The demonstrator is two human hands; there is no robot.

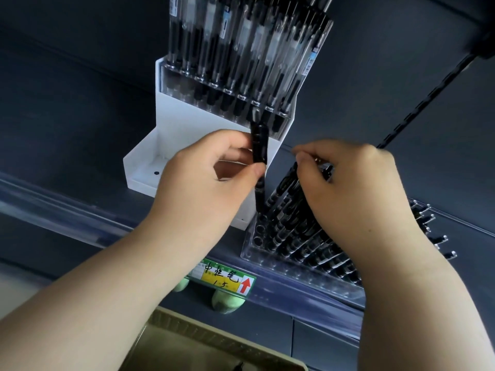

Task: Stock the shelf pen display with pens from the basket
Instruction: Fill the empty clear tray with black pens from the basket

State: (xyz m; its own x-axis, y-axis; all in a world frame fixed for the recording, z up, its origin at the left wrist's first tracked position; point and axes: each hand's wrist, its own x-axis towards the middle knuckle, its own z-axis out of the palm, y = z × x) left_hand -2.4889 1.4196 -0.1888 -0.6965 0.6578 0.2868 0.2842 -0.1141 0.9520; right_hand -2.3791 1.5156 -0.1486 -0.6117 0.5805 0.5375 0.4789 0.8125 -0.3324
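My left hand (211,172) pinches a black pen (259,153) between thumb and fingers. The pen stands upright with its lower end at a hole in the near left corner of the clear pen display (257,245) on the shelf. Rows of black pens (294,228) lean in that display. My right hand (351,183) curls over the tops of those pens and its fingertips hold one of them near its top end (327,170). The beige basket (187,333) lies at the bottom edge, partly behind my left forearm.
A white stand (171,121) full of clear-barrelled pens (241,49) sits behind the display, with an empty front tray. A yellow and green price label (225,277) hangs on the shelf rail. Green rounded items (227,301) lie under the shelf edge.
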